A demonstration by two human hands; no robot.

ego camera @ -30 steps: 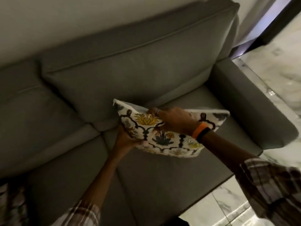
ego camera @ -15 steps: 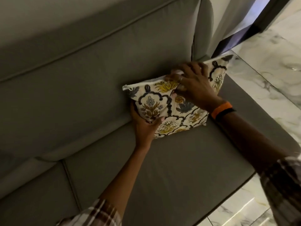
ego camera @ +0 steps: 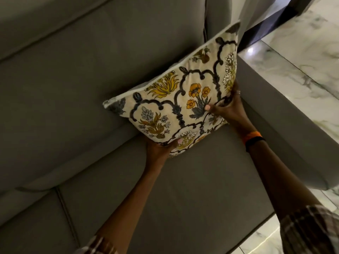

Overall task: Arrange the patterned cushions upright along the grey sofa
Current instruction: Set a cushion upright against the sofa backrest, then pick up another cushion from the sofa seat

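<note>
A cream cushion (ego camera: 179, 92) with yellow, blue and dark floral print stands upright on the grey sofa (ego camera: 192, 189), leaning against the back cushion near the right armrest. My left hand (ego camera: 161, 149) grips its lower edge, thumb on the front face. My right hand (ego camera: 227, 107) holds its lower right side, thumb pressed on the print, with a ring on one finger and an orange and black band on the wrist.
The sofa's right armrest (ego camera: 286, 116) runs just beside the cushion. White marble floor (ego camera: 302, 52) lies to the right and in front. A seam (ego camera: 66, 213) divides the seat cushions at lower left. A pale curtain (ego camera: 260, 10) hangs behind the sofa corner.
The cushion has moved right toward the armrest and tipped from lying low to standing upright. My right hand slid from its top edge down to its right side.
</note>
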